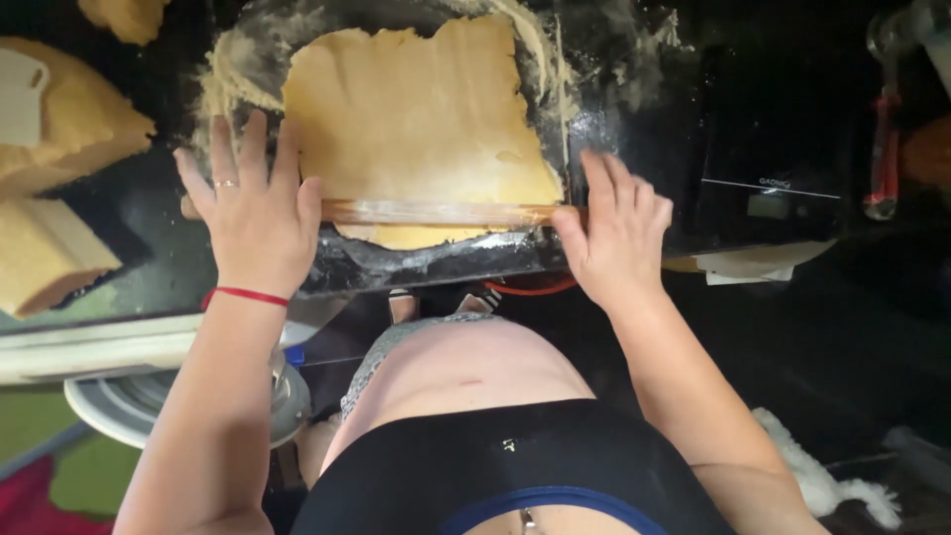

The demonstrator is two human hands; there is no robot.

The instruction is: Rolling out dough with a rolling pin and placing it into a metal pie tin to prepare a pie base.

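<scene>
2 hands are laid flat on a wooden rolling pin (436, 212), which lies crosswise over the near part of a sheet of yellow dough (421, 119). The left hand (256, 213) is spread wide, palm down, over the pin's left end, with a ring seen on 1 finger and a red string (248, 295) worn at the wrist. The right hand (616, 238) is pressed open on the pin's right end, fingers pointing away from the body; nothing is gripped by either hand. The dough is spread on a dark, floured bench (446, 263), and its outline is ragged: the right edge is torn and wavy, the far edge is notched, and a short lip of dough is seen on the near side of the pin. Just a narrow strip of floured surface is left between that lip and the bench's front edge. To the right of the dough, a bare dark band is left before a black kitchen scale (768, 163), which sits near the right hand. To the left, dark surface is open beside the left hand, and 2 further slabs of dough (45, 188) are kept well apart at the left border. Beyond the dough's far edge, a floured arc is visible.
</scene>
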